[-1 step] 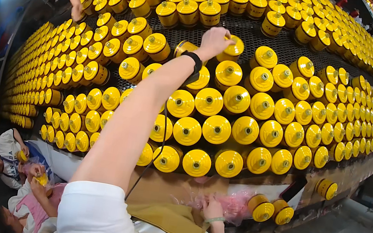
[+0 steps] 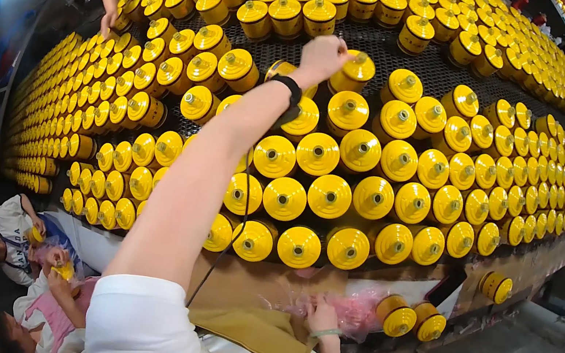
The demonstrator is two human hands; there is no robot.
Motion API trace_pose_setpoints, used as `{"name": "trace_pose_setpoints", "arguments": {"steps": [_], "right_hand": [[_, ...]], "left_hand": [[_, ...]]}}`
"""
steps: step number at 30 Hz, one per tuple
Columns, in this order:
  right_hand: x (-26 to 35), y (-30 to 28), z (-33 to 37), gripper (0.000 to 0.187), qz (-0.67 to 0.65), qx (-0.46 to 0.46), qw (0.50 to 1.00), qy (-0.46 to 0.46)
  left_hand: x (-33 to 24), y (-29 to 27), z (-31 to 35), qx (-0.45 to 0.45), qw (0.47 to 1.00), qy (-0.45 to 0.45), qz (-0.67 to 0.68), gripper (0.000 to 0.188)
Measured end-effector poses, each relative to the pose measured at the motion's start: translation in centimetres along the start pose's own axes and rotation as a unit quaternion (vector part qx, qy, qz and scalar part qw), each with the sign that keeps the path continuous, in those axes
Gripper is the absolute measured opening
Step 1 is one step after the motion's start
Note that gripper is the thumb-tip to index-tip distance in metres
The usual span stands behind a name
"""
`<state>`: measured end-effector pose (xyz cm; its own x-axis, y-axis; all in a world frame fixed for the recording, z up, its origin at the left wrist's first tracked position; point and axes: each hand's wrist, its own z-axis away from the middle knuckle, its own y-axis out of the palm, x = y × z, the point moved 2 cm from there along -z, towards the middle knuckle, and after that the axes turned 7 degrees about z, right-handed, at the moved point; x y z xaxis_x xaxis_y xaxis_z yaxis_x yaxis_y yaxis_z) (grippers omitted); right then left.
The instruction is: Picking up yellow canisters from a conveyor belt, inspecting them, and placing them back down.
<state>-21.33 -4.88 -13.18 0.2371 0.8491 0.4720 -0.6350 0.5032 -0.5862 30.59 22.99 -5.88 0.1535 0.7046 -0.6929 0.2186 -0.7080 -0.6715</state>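
Report, left to right. A black cable (image 2: 247,204) hung below the left wrist and crossed the near cans (image 2: 274,157); as judged, it needed keeping clear of their necks, where it could snag. Farther off, a second can (image 2: 281,70), partly hidden by the wrist, seemed tilted; the forearm was best kept from pressing on it.

The left hand (image 2: 322,58) was at the left side of the can (image 2: 353,75), fingers drawn narrow beside its neck (image 2: 360,58). Contact seemed likely; whether the fingers had closed on it could not be told. Sound handling, as judged, called for thumb and fingers set evenly about the neck and the can kept level, so that its neighbours were not struck.

Near and slightly right, the right hand (image 2: 321,317) was at pink film (image 2: 357,310); whether it gripped any could not be told. Two loose cans (image 2: 395,317) were just right of the film.

The can appeared upright on dark mesh (image 2: 385,49), beyond the near rows and apart from the far block. It was yellow and glossy, its round top stepped in rings; finer surface detail was too small to judge
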Motion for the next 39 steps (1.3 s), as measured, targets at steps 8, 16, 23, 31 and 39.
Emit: {"name": "trace_pose_setpoints", "arguments": {"steps": [8, 16, 23, 31, 39], "right_hand": [[1.3, 2.5, -2.3, 0.028, 0.061, -0.016, 0.992, -0.109], [1.3, 2.2, -2.5, 0.029, -0.032, 0.009, 0.999, -0.037], [5.2, -4.8, -2.2, 0.038, 0.089, 0.145, 0.981, -0.089], [18.3, -28.6, -12.4, 0.026, -0.065, -0.105, 0.948, -0.292], [20.2, -40.3, -35.3, 0.026, -0.074, -0.311, 0.911, -0.261]], "left_hand": [[16.1, -6.1, 1.8, 0.148, 0.926, -0.292, -0.189, 0.029], [19.9, -1.4, 2.6, 0.092, 0.947, -0.255, -0.17, 0.041], [23.2, -1.0, 0.6, 0.174, 0.893, -0.404, 0.094, 0.025], [21.2, -7.7, 0.7, 0.136, 0.893, -0.389, 0.182, 0.02], [1.9, -22.3, 3.1, -0.073, 0.996, -0.008, 0.054, 0.017]]}}
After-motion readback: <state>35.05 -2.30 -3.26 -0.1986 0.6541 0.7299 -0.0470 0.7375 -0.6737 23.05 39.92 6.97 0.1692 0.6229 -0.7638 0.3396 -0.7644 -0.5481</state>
